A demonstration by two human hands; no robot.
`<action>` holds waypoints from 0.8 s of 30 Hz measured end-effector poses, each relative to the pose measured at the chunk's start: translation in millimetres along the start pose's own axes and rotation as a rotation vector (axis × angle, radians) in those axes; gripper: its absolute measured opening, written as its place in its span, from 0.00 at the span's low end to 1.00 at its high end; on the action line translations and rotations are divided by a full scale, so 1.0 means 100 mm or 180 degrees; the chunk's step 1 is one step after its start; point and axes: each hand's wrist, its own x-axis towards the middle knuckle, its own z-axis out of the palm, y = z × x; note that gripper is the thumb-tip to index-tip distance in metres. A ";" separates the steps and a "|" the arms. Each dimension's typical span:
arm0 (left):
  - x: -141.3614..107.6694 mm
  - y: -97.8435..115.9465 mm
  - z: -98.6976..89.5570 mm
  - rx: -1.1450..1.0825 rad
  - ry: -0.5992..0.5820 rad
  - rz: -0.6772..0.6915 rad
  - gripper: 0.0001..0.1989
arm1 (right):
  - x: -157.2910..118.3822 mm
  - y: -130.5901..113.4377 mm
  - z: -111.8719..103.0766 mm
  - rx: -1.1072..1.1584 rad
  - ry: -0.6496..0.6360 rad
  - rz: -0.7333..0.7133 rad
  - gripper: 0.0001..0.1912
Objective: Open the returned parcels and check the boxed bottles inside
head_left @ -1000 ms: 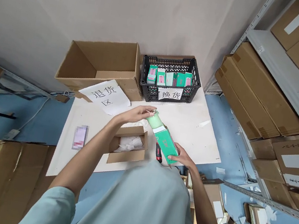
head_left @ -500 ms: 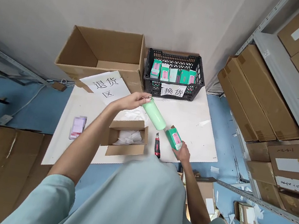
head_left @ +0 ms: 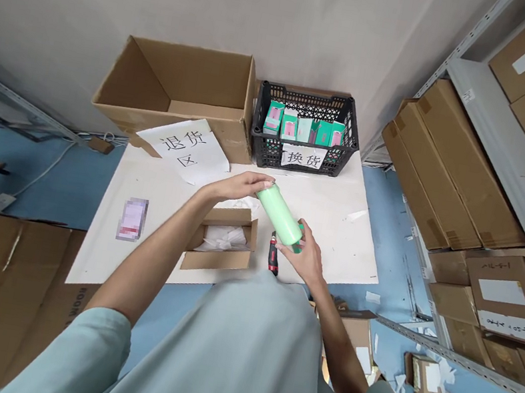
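A light green bottle [head_left: 280, 214] is held slanted above the white table [head_left: 326, 208]. My left hand [head_left: 246, 187] is closed round its upper left end. At the lower right end is my right hand [head_left: 306, 253], fingers curled, with a small green box [head_left: 298, 249] mostly hidden behind the bottle and fingers. A red and black cutter [head_left: 274, 255] lies just below the bottle. To its left is an open small carton [head_left: 216, 257] with white wrapping [head_left: 224, 238] inside.
A large open carton [head_left: 169, 119] with a paper sign [head_left: 185, 145] stands at the back left. Beside it, a black crate [head_left: 303, 156] holds several green boxes. A blurred purple item [head_left: 132, 219] lies at the table's left. Shelves with cartons [head_left: 450, 169] rise at the right.
The bottle and my left hand have moved right and slightly down. My right hand has come up and left to the bottle's lower end, and the green box is now mostly hidden.
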 end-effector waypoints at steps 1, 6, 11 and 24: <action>0.00 0.00 0.03 -0.0019 0.0019 -0.0034 0.26 | -0.02 -0.06 0.05 -0.0030 0.0085 -0.0058 0.52; -0.05 0.00 0.13 -0.0021 0.0363 -0.0117 0.35 | -0.07 -0.15 0.14 0.0261 0.0164 0.0097 0.44; -0.10 -0.02 0.13 -0.0257 0.0757 -0.0106 0.37 | -0.04 -0.18 0.12 0.1804 -0.0531 0.0698 0.36; -0.06 -0.34 0.45 -0.1862 0.0512 0.0023 0.40 | -0.11 -0.17 0.08 0.3911 -0.1709 0.1940 0.42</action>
